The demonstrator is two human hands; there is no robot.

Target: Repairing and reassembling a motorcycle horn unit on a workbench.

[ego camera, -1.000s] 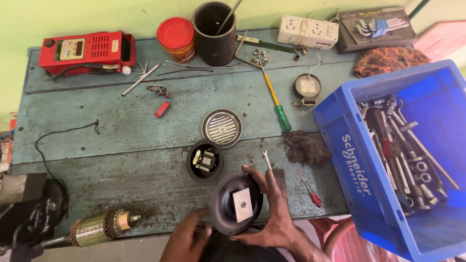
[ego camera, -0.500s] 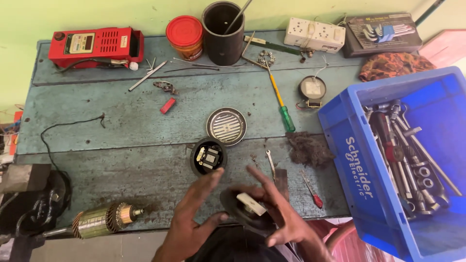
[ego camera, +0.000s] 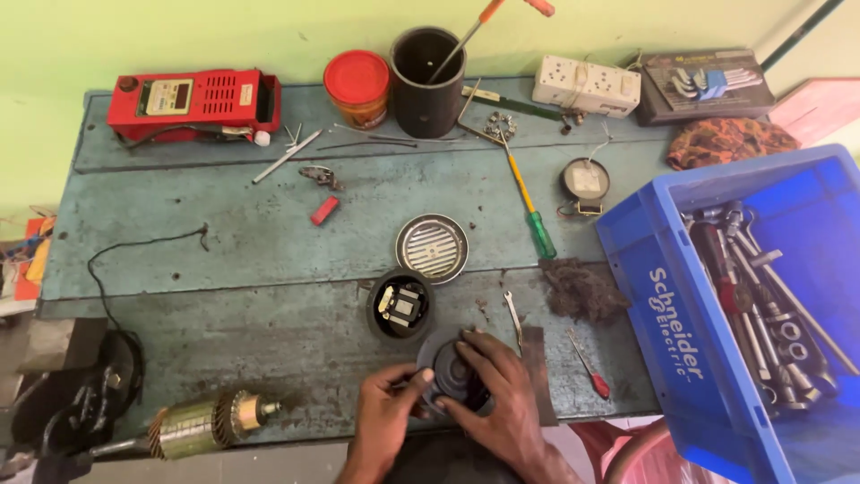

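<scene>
At bench's near edge: one black round housing (ego camera: pixel 455 376) lies on the blue-green table (ego camera: pixel 224 242), clasped by two hands. Left hand (ego camera: pixel 387 414) pinches its left rim, fingers curled narrow; right hand (ego camera: pixel 497 394) lies over its right side, fingers closed on it. Just beyond: one black round cap (ego camera: pixel 400 305) with white insert, one ribbed metal disc (ego camera: pixel 432 247). Two screwdrivers: green-handled (ego camera: pixel 528 203), small red-handled (ego camera: pixel 589 366). One wound armature (ego camera: pixel 208 421) left; one blue crate (ego camera: pixel 743 314) of wrenches right.
</scene>
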